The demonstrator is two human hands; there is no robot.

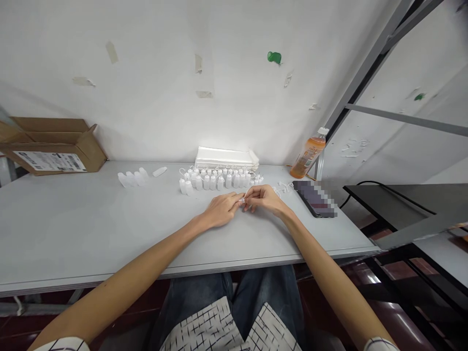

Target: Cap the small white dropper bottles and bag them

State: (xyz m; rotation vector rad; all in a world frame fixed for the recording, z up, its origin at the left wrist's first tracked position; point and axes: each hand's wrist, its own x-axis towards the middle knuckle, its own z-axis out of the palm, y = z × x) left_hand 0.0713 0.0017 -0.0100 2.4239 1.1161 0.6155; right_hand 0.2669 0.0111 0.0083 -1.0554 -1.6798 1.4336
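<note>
- One small white piece (242, 200) sits between our left hand (222, 209) and our right hand (263, 199), over the surface (109, 234).
- Our left hand is nearly closed, its thumb and fingertips pinching the piece.
- Our right hand curls inward, pinching the same piece from the other side.
- Just beyond, we see rows of white bottles (213, 183) before a stack of white trays (226, 158).
- To our right lie a phone (310, 197) and an upright, leaning orange drink bottle (309, 157).
</note>
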